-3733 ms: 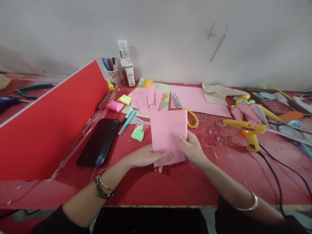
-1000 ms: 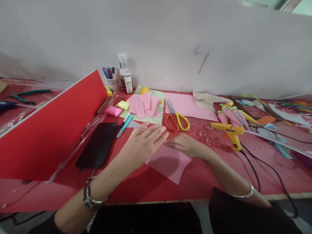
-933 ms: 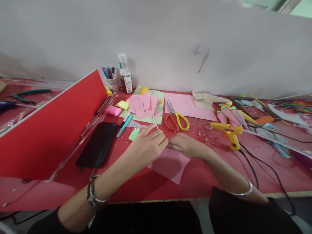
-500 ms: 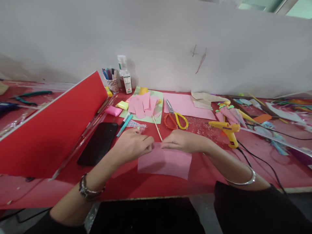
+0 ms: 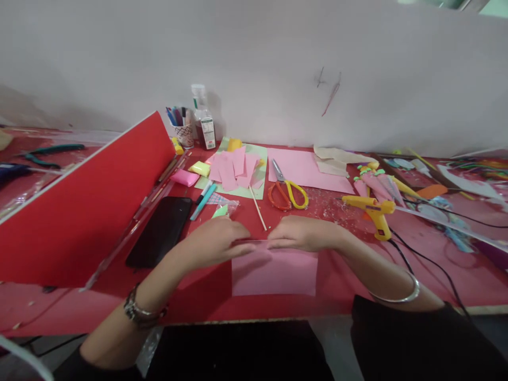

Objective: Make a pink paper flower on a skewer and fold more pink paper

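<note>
A pink sheet of paper [image 5: 278, 278] lies on the red tabletop in front of me. My left hand [image 5: 220, 239] is at the far left part of its top edge, thumb along the near side and fingers beyond it, closed on the paper. On the same edge, a little to the right, my right hand [image 5: 304, 233] grips it in a similar way, knuckles up. The fingertips of both hands are partly hidden. Just beyond the gap between the hands lies a thin wooden stick [image 5: 257, 209]. Scissors [image 5: 286, 188] with red and yellow handles rest past my right hand.
A black phone [image 5: 161, 233] and a slanted red board [image 5: 91, 206] are on the left. Pink paper pieces [image 5: 228, 172] lie behind the hands. A yellow glue gun [image 5: 373, 211] with a cord lies to the right. A bottle [image 5: 205, 124] and pen cup [image 5: 183, 135] stand by the wall.
The pink paper has shifted slightly right and towards me, and lies straighter. My left hand's thumb has stretched out further along the top edge; my right hand has moved little.
</note>
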`<state>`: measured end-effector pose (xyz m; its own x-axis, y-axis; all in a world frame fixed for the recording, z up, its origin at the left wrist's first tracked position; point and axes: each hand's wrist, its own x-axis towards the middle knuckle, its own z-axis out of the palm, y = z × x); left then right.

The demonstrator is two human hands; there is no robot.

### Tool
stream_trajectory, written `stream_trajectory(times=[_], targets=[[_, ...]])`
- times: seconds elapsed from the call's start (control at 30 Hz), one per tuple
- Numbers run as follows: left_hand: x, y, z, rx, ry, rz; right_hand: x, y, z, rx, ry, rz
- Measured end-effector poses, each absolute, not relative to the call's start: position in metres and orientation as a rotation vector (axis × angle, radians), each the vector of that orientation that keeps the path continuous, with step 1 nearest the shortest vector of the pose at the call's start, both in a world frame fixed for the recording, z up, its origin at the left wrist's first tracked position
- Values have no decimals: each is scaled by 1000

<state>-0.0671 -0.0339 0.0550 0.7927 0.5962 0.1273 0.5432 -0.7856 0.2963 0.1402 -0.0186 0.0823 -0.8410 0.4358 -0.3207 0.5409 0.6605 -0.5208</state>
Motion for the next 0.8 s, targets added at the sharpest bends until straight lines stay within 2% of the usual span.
stream_trajectory(times=[0.1,0.27,0.33,0.5,0.8], targets=[[-57,-38,52,2655,890,109,136,-21,82,799,2750,-827],[-55,-39,49,2455,1022,198,122,-36,71,1022,3063,-120],[-56,-39,50,2381,996,271,118,-41,64,1126,3158,36],[-55,-41,53,2358,966,291,118,-42,55,1163,3366,182],[-78,-40,59,2503,893,342,147,-38,59,1210,3430,212]])
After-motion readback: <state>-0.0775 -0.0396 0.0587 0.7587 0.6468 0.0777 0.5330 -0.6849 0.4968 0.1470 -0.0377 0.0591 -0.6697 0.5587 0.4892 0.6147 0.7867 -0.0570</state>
